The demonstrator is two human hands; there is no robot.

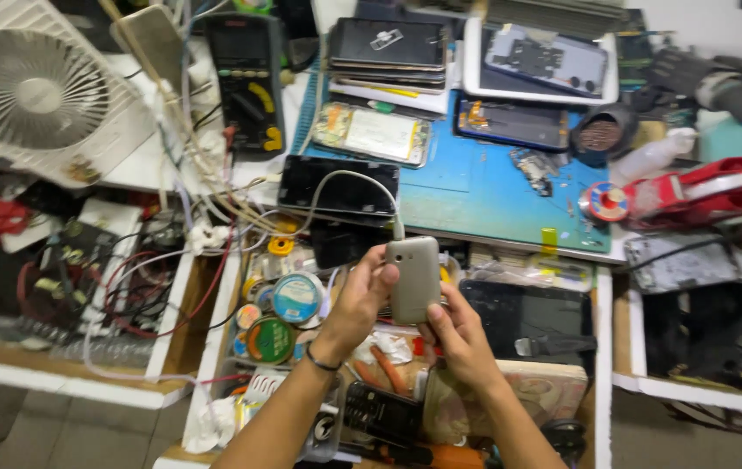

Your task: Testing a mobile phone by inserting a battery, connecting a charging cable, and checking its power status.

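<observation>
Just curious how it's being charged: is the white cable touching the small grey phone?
Touching. The head view shows the white cable running down into the top edge of the grey phone, with no gap.

A grey phone (414, 278) with a white cable (349, 178), blue mat (475, 187), red tape dispenser (701, 191), white fan (28, 91).

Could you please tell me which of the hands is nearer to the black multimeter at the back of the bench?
The left hand, gripping the grey phone's left side, below the multimeter; the right hand sits lower, farther right.
</observation>
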